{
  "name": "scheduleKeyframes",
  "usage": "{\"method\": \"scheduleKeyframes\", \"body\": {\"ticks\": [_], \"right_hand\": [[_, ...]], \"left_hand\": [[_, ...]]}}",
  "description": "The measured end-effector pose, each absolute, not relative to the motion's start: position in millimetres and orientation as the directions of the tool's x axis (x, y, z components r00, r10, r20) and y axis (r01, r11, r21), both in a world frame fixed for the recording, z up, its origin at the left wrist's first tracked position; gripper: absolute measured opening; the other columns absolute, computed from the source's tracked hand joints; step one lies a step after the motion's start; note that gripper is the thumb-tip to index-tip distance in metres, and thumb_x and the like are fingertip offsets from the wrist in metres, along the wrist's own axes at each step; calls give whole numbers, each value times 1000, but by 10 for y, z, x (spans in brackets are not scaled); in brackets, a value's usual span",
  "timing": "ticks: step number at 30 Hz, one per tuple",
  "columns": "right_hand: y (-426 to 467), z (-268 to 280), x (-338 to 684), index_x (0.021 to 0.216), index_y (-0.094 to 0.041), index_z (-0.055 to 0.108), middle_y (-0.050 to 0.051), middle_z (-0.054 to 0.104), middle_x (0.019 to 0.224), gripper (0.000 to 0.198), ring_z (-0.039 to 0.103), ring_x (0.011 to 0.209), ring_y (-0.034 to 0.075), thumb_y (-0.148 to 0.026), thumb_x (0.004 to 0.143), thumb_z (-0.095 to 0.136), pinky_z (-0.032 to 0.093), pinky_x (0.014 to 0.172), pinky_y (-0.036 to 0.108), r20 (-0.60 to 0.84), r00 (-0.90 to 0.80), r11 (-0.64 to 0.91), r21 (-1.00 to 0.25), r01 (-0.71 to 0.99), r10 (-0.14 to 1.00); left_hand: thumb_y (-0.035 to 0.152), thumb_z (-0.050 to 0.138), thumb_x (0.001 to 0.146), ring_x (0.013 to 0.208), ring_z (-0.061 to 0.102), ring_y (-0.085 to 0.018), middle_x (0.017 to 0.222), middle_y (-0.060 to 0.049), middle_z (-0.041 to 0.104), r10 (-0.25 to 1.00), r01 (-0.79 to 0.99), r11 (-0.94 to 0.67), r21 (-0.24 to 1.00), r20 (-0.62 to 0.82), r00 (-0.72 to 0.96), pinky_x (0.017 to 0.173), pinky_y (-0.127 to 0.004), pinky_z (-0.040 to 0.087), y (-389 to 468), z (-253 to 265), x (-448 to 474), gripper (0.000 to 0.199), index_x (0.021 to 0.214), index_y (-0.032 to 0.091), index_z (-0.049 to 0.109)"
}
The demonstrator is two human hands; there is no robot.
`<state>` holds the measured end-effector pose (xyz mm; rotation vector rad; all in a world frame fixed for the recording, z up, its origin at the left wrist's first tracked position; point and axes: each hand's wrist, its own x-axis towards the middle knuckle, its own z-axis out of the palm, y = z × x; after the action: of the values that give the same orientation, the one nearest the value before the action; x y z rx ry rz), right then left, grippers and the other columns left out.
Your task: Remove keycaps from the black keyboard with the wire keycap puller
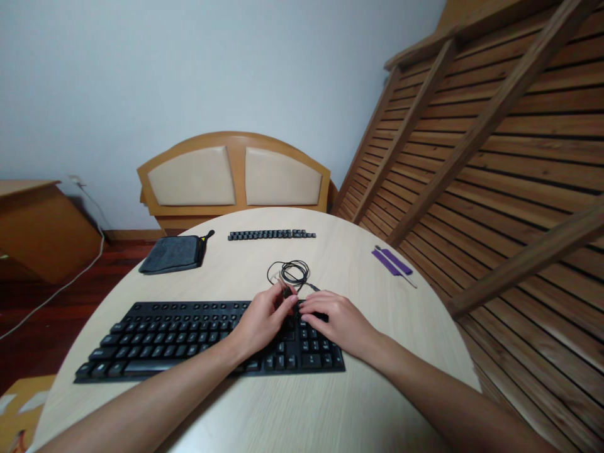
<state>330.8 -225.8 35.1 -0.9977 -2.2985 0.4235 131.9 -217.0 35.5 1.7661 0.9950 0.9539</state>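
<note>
A black keyboard [155, 340] lies across the near part of the table. Its back row shows bare key seats with the caps off. My left hand [267, 318] is over the right part of the keyboard, closed in a pinch on a small black piece [287, 292]. Thin wire loops stick up by its fingertips; whether they belong to that piece I cannot tell. My right hand [337, 318] rests above the number pad [311, 346], fingers bent and fingertips close to the left ones. What lies between its fingers is hidden. Just behind the hands is a coiled black cable [297, 272].
Loose black keycaps [268, 234] stand in lines at the back of the round table [377, 390]. A dark grey zip pouch [172, 253] is at the left. Purple cleaning strips and a thin tool [395, 259] lie at the right, near wooden slats [495, 157].
</note>
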Motion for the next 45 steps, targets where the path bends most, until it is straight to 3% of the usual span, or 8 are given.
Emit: {"method": "scheduleKeyframes", "body": {"ticks": [6, 13, 18, 24, 28, 32, 45], "right_hand": [[-2233, 303, 3283, 92, -23, 74, 1, 74, 95, 13, 66, 95, 17, -19, 85, 65, 50, 90, 32, 387, -537, 661, -482, 575, 750], [-2253, 331, 3274, 87, -23, 75, 0, 75, 92, 15, 70, 89, 17, -16, 84, 62, 53, 87, 30, 381, -523, 641, -550, 535, 763], [-2282, 338, 3285, 82, -24, 76, -1, 75, 91, 14, 71, 86, 16, -18, 83, 63, 55, 85, 28, 359, -437, 554, -666, 499, 825], [-2115, 383, 3378, 81, -19, 75, 4, 74, 93, 14, 70, 85, 17, -21, 83, 61, 56, 83, 31, 444, -348, 564, -675, 475, 826], [-1689, 402, 3574, 85, -18, 74, 5, 74, 93, 15, 69, 85, 18, -23, 84, 60, 54, 82, 31, 485, -249, 532, -628, 568, 838], [-1130, 381, 3775, 90, -18, 73, 5, 74, 84, 14, 69, 77, 17, -21, 82, 62, 51, 76, 26, 402, -198, 387, -472, 792, 894], [-67, 155, 3895, 93, -16, 69, 8, 73, 92, 13, 66, 85, 17, -18, 82, 64, 46, 79, 25, 391, -100, 251, -359, 899, 915]], "left_hand": [[37, 49, 92, 71, 59, -16, 80, -1, 60, 895, 170, -276, 946, 188, 404, 68, -27, 48, -2160, 346, 1315, 22, 100, 18, 55], [38, 50, 92, 69, 61, -15, 75, 0, 59, 897, 136, -255, 957, 182, 402, 68, -27, 49, -2140, 290, 1289, 23, 101, 17, 53], [42, 53, 90, 65, 61, -14, 72, 2, 57, 930, 56, -196, 979, 167, 328, 65, -26, 49, -2113, 300, 1302, 25, 97, 18, 51], [47, 54, 88, 65, 61, -15, 70, 1, 60, 962, 62, -169, 984, 150, 230, 62, -25, 48, -2069, 283, 1331, 33, 99, 16, 55], [49, 53, 89, 71, 63, -18, 74, -2, 64, 959, 119, -160, 980, 126, 252, 66, -27, 48, -2064, 264, 1337, 38, 101, 14, 60], [46, 53, 89, 71, 62, -18, 75, -4, 65, 959, 167, -151, 974, 104, 264, 67, -29, 48, -2067, 253, 1335, 36, 102, 13, 61], [45, 52, 90, 76, 63, -21, 82, -7, 69, 949, 201, -148, 968, 82, 305, 69, -31, 49, -2078, 244, 1326, 33, 101, 16, 63]]}}
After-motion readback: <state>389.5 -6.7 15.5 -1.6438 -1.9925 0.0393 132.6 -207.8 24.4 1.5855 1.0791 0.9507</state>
